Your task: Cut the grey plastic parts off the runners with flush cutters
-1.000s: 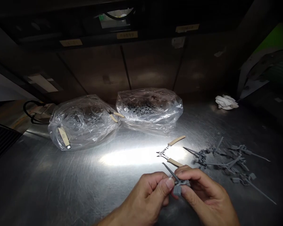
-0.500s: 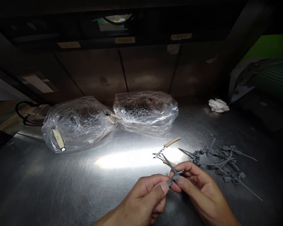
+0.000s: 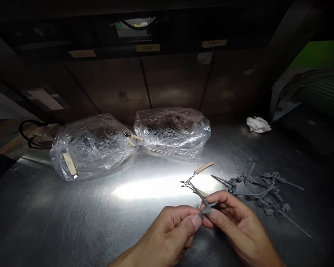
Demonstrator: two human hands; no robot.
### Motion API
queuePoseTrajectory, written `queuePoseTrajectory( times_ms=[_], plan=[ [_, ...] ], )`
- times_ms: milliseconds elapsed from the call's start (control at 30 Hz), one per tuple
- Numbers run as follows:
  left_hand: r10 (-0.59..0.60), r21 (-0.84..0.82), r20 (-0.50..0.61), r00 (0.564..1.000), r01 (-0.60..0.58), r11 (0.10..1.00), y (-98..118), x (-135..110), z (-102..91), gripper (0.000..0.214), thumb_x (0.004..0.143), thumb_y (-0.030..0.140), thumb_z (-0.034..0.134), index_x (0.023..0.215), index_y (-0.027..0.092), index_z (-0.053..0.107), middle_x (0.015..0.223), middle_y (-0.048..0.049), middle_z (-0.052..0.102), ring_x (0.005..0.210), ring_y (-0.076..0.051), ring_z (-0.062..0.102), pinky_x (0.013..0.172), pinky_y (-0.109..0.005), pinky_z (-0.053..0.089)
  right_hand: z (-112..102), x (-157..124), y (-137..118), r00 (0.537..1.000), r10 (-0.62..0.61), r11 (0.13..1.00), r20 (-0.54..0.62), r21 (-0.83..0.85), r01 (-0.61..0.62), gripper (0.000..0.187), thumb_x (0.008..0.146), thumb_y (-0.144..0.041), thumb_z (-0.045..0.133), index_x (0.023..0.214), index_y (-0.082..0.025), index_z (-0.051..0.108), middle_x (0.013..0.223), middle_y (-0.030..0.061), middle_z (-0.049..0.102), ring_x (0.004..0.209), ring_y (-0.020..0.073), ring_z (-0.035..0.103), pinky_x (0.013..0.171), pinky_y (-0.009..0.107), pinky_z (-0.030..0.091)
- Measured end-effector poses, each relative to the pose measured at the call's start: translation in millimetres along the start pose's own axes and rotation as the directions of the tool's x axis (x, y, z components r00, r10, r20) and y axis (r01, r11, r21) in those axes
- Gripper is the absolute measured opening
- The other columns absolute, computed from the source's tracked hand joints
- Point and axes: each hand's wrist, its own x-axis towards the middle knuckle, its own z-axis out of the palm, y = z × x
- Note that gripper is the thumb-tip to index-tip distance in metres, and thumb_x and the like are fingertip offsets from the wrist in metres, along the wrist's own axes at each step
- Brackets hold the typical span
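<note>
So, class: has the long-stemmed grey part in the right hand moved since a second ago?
Yes, up the picture. Judged against the pliers lying on the bench, the stem tip of the grey part now overlaps them; before, it stopped short.

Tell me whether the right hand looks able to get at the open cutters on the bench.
Probably yes, but the right hand would first need to release the gray plastic part it pinches. The cutters lie just beyond, their upper handle uncovered.
</note>
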Motion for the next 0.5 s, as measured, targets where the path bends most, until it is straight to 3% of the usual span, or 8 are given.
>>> queuePoseTrajectory(
  times_ms=[133, 333, 433, 500],
  plan=[
    [0.004, -0.01, 0.024, 1.0, -0.004, 1.0, 5.6, -1.4, 1.2, 0.049, 0.095, 0.056, 0.055, 0.11, 0.013, 0.072, 0.048, 0.0124, 0.029, 0.043, -0.008, 0.019, 0.044, -0.026, 0.015, -1.8, 1.4, 0.8, 0.995, 0.088, 0.99, 0.048, 0.105, -0.092, 0.027, 0.089, -0.046, 0.075, 0.1, -0.022, 0.072, 0.088, 0.0073, 0.074, 0.075, 0.0191, 0.07, 0.073, 0.031, 0.058],
    [-0.012, -0.014, -0.027, 1.0, 0.011, 1.0, 8.9, -1.4, 3.3, 0.037, 0.093, 0.043, 0.051, 0.104, 0.013, 0.071, 0.049, 0.0122, 0.029, 0.044, -0.009, 0.019, 0.046, -0.026, 0.017, -2.9, 1.8, 1.6, 0.996, 0.076, 0.992, 0.057, 0.094, -0.081, 0.026, 0.089, -0.046, 0.075, 0.099, -0.022, 0.072, 0.091, 0.0076, 0.074, 0.078, 0.0197, 0.07, 0.075, 0.031, 0.058],
    [-0.017, 0.021, -0.103, 0.995, 0.019, 1.0, 7.1, -2.1, 4.1, 0.028, 0.09, 0.038, 0.055, 0.096, 0.015, 0.069, 0.053, 0.011, 0.03, 0.048, -0.009, 0.023, 0.049, -0.026, 0.02, -4.1, 2.7, -0.1, 0.997, 0.061, 0.997, 0.054, 0.032, -0.063, 0.026, 0.088, -0.046, 0.076, 0.1, -0.022, 0.073, 0.09, 0.008, 0.075, 0.079, 0.0211, 0.072, 0.073, 0.031, 0.059],
    [0.043, 0.118, -0.17, 0.985, -0.023, 0.993, 5.1, -2.1, 4.6, 0.025, 0.088, 0.039, 0.061, 0.095, 0.016, 0.068, 0.059, 0.0098, 0.031, 0.053, -0.01, 0.027, 0.052, -0.026, 0.023, -4.4, 3.4, -3.4, 0.999, 0.045, 0.999, 0.02, -0.031, -0.045, 0.027, 0.085, -0.045, 0.079, 0.098, -0.022, 0.074, 0.088, 0.0082, 0.076, 0.079, 0.0224, 0.072, 0.072, 0.031, 0.059]
  ],
)
